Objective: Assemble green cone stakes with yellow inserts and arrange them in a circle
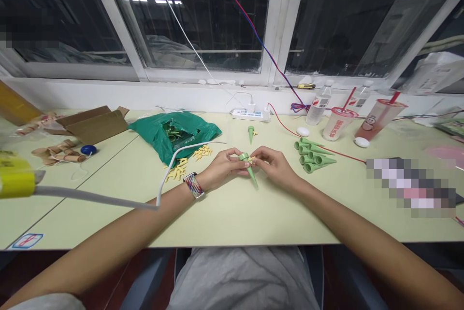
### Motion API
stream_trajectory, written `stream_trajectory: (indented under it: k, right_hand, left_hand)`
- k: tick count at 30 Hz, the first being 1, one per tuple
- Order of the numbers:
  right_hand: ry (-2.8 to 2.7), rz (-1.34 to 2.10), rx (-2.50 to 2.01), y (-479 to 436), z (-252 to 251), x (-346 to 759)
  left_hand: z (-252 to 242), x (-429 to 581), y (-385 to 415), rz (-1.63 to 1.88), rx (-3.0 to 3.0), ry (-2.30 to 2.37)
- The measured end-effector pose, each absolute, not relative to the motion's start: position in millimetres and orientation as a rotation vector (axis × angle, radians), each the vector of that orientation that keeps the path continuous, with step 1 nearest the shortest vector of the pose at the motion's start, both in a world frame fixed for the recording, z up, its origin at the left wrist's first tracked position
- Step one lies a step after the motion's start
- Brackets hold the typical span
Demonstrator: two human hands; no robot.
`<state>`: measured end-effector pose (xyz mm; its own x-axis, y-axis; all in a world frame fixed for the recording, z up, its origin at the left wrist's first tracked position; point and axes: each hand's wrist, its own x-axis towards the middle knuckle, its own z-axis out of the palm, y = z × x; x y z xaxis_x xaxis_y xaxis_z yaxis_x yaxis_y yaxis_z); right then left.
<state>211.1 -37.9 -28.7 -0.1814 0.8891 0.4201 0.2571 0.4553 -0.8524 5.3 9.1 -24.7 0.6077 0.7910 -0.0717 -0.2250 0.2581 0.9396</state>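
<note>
- A pale table [235, 213] was pictured strewn with parts, an open green bag [174, 133] lying left of centre.
- A green cone [250, 169] was held over the table's middle, tip down, gripped at its wide end by the left hand [224, 167].
- The right hand [275, 165] was pinched at the cone's mouth, apparently on a small yellow piece [253, 159].
- Stacked cones [313, 155] were seen to the right.

green cone [250, 169], yellow small parts [176, 171], green bag [174, 132], multicoloured watch strap [194, 185]
</note>
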Motion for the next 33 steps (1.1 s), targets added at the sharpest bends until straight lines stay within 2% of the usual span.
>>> stream_trajectory:
  k: [16, 23, 33]
  right_hand:
    - [-1.831, 0.743, -0.999, -34.6, -29.6, 213.0]
    - [-1.634, 1.006, -0.969, -30.2, -41.7, 211.0]
    - [-1.466, 1.100, -1.007, -30.8, -40.8, 208.9]
  left_hand:
    - [-26.1, 5.8, 8.3, 0.775, 1.177, 0.635]
    - [-29.3, 8.6, 5.3, 0.820, 1.231, 0.635]
    - [-24.8, 7.2, 11.2, 0.796, 1.261, 0.619]
